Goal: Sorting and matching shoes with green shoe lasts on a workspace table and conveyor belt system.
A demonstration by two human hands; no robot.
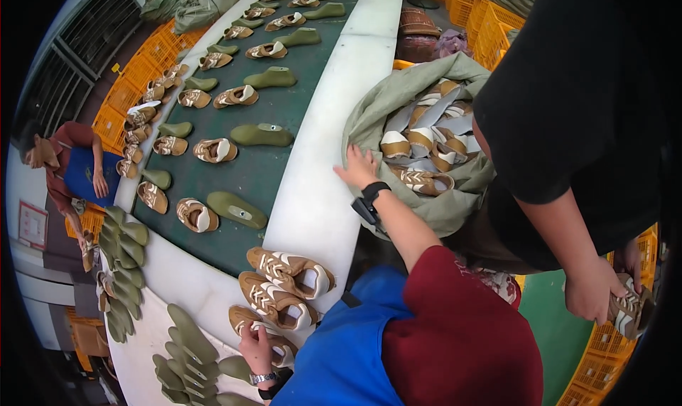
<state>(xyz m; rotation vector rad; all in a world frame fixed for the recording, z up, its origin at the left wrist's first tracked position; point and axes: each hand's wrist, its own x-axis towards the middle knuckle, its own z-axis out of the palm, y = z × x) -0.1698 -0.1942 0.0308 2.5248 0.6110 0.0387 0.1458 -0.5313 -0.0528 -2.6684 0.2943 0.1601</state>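
Note:
My left hand (pixel 256 350), low in the picture, has its fingers closed on the upper of a tan and white sneaker (pixel 283 350) on the white table edge. Two more sneakers (pixel 273 299) lie just beyond it, side by side. My right hand (pixel 359 168) reaches out with fingers spread and rests against the rim of a grey-green cloth sack (pixel 366 118). Inside the sack are several tan sneakers (pixel 426 181) with white and grey parts. My right palm is turned away, and nothing shows in its grasp.
A green conveyor belt (pixel 249 170) carries sneakers and green shoe lasts (pixel 261 134) in rows. More lasts (pixel 188 349) cluster at lower left. A co-worker in black (pixel 568 122) holds a sneaker close on my right; another (pixel 71 157) works across the belt. Orange crates (pixel 604 349) stand around.

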